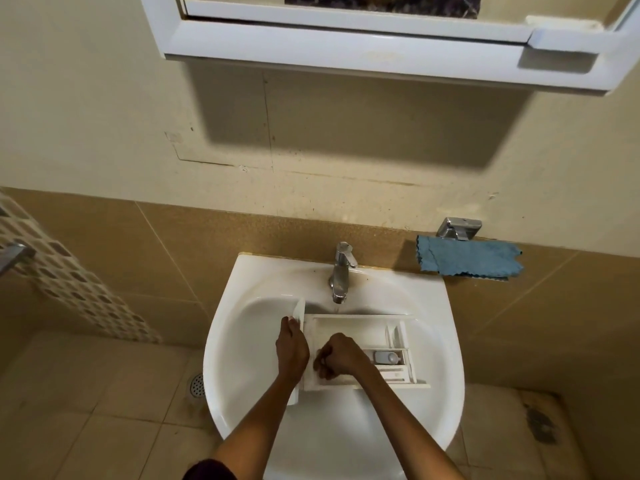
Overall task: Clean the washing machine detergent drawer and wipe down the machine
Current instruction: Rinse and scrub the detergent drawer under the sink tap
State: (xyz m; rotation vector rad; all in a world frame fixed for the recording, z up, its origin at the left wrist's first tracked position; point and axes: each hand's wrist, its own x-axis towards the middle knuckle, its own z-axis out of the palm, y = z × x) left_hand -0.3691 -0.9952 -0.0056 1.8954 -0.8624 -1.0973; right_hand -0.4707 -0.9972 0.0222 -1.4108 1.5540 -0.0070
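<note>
The white detergent drawer (360, 327) lies across the basin of a white sink (242, 341), its front panel to the left. My left hand (292, 348) grips that front panel from the left side. My right hand (337, 356) is inside the drawer's large left compartment, fingers curled; whether they hold anything I cannot tell. A small grey insert (386, 357) sits in the right compartment. A thin stream of water falls from the chrome tap (341, 271) towards the drawer's far edge.
A blue cloth (469, 258) hangs on a chrome wall holder (459, 228) right of the sink. A white mirror cabinet (381, 39) juts out overhead. A floor drain (197, 385) lies left of the sink on the tiled floor.
</note>
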